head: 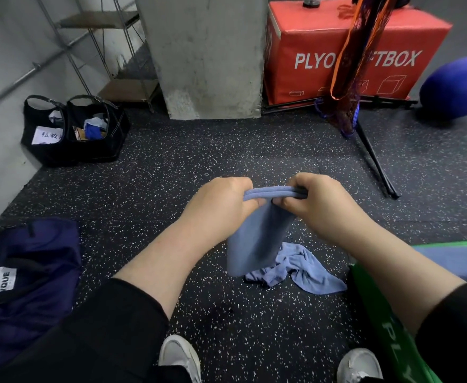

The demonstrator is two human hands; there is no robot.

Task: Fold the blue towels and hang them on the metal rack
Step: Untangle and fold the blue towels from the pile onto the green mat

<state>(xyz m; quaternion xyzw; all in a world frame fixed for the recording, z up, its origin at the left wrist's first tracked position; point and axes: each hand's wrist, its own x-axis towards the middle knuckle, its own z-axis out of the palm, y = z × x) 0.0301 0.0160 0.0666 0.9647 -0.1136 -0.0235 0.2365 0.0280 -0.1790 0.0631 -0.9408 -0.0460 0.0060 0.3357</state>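
Observation:
I hold a folded blue towel [257, 239] up in front of me, its doubled top edge stretched between both hands while the rest hangs down. My left hand [221, 208] grips the left end of that edge. My right hand [312, 201] pinches the right end. A second blue towel [304, 266] lies crumpled on the speckled floor below the hanging one. Another blue towel [456, 261] lies flat on a green box at the right edge. A metal rack [99, 48] with shelves stands at the back left against the wall.
Two black bags [74, 131] sit on the floor at the left wall. A concrete pillar [207, 53] rises at the back centre, with a red plyo box [351, 48], a black stand [373, 158] and a blue ball [456, 87] to its right. A navy jacket [25, 286] lies at the left. The green box [387, 322] is by my right foot.

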